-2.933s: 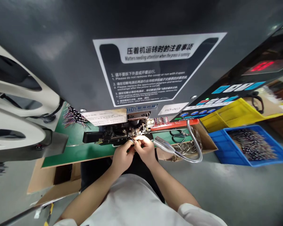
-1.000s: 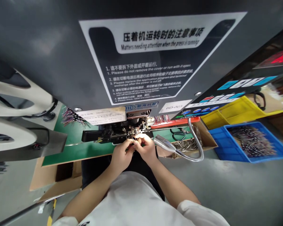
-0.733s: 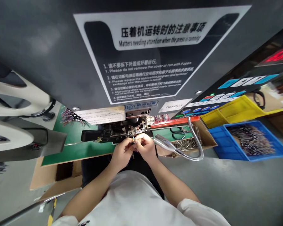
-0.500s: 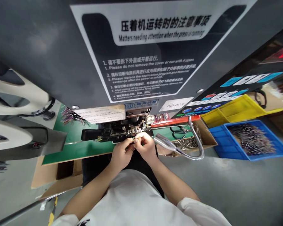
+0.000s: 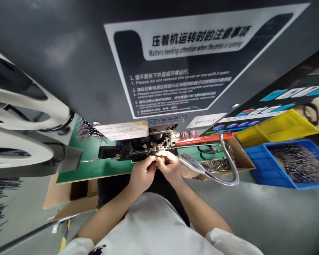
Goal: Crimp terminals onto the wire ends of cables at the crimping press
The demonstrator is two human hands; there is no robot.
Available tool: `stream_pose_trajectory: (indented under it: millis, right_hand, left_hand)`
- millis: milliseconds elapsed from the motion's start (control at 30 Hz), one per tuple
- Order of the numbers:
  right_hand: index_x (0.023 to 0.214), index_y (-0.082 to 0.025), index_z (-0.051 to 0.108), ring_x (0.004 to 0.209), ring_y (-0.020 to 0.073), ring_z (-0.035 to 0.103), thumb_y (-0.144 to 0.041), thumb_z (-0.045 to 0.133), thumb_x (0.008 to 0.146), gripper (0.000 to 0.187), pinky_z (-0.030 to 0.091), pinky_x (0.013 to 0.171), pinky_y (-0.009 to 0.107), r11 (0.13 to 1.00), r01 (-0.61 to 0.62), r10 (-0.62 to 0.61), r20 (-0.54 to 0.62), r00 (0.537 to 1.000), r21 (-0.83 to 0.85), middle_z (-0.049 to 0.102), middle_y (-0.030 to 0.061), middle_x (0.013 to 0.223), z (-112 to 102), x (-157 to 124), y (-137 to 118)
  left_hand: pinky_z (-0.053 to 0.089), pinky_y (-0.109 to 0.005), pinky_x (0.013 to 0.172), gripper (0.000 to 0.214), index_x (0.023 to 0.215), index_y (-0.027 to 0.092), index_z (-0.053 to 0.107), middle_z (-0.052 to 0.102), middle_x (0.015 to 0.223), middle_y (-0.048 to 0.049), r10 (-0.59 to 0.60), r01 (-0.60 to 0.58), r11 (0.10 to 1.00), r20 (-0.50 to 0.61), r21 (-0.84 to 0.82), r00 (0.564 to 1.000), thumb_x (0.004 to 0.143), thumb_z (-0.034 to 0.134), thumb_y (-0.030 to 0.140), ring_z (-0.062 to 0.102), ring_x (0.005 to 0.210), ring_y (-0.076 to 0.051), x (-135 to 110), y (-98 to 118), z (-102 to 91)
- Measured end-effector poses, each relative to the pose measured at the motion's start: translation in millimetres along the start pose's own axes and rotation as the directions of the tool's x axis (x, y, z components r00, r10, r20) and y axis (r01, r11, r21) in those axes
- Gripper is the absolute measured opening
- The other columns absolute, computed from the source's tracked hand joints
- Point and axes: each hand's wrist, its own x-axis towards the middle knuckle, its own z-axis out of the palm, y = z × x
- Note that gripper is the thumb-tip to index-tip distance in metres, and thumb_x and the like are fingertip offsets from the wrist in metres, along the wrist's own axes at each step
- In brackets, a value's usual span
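My left hand [image 5: 143,174] and my right hand [image 5: 171,169] meet at the front of the crimping press [image 5: 159,140], just below its tooling. Thumb and forefinger are pinched together on each hand. Between the fingertips is what looks like a thin wire, mostly covered by the fingers and very small. The tip of the pinch is close to the dark metal applicator [image 5: 130,153]. A red tray [image 5: 206,139] with wires behind it lies right of the tooling.
A metal gooseneck lamp [image 5: 192,163] bends in close beside my right hand. Black-handled scissors [image 5: 207,152] lie on the green mat [image 5: 95,169]. A blue bin [image 5: 268,170] of wires and a yellow bin [image 5: 271,129] stand at right. Wire bundles [image 5: 87,131] lie at left; a white reel [image 5: 21,148] is nearer.
The whole view has shifted, so the press and hands appear a little further right. Both hands stay pinched together at the tooling, with only slight finger movement.
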Motion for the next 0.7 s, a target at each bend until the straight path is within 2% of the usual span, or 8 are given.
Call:
stream_pose_trajectory:
  millis: [133, 367, 533, 700]
  right_hand:
    - [0.092, -0.017, 0.067, 0.047, 0.0103, 0.041, -0.029, 0.060, 0.084, 0.016, 0.039, 0.048, 0.024, 1.000, -0.010, 0.010, 0.025, 1.000, -0.001, 0.043, -0.0063, 0.055, -2, 3, -7]
    - [0.084, -0.019, 0.062, 0.044, 0.0084, 0.034, -0.031, 0.067, 0.081, 0.014, 0.036, 0.047, 0.023, 0.996, -0.060, 0.059, 0.017, 0.998, 0.059, 0.036, -0.0096, 0.051, -1, -1, -4]
    - [0.094, -0.018, 0.064, 0.044, 0.0092, 0.039, -0.034, 0.067, 0.084, 0.019, 0.038, 0.048, 0.024, 0.990, -0.119, 0.116, 0.048, 0.992, 0.072, 0.039, -0.0097, 0.051, 0, -2, 2]
    - [0.087, -0.019, 0.063, 0.040, 0.0086, 0.040, -0.032, 0.066, 0.084, 0.014, 0.037, 0.043, 0.022, 0.974, -0.162, 0.152, 0.076, 0.986, 0.160, 0.039, -0.0101, 0.048, 1, 1, 0]
  left_hand:
    - [0.052, -0.024, 0.074, 0.013, 0.103, 0.024, 0.065, 0.077, 0.101, -0.0020, -0.017, 0.018, 0.999, 0.009, -0.037, 1.000, 0.095, 0.056, 0.021, 0.073, 0.088, -0.018, 1, 0, -1.3]
    - [0.051, -0.025, 0.076, 0.012, 0.102, 0.023, 0.066, 0.076, 0.098, -0.0029, 0.000, 0.000, 1.000, 0.020, -0.025, 1.000, 0.096, 0.055, 0.023, 0.072, 0.087, -0.018, 0, 0, -4.3]
    - [0.048, -0.024, 0.070, 0.013, 0.094, 0.021, 0.066, 0.076, 0.090, -0.0036, -0.020, 0.020, 1.000, 0.043, -0.002, 0.999, 0.096, 0.054, 0.024, 0.069, 0.080, -0.017, -1, -1, -3.7]
    - [0.048, -0.023, 0.070, 0.012, 0.093, 0.022, 0.066, 0.074, 0.087, -0.0013, -0.032, 0.035, 0.998, 0.072, -0.053, 0.997, 0.096, 0.054, 0.024, 0.068, 0.078, -0.016, 0, -4, -3.2]
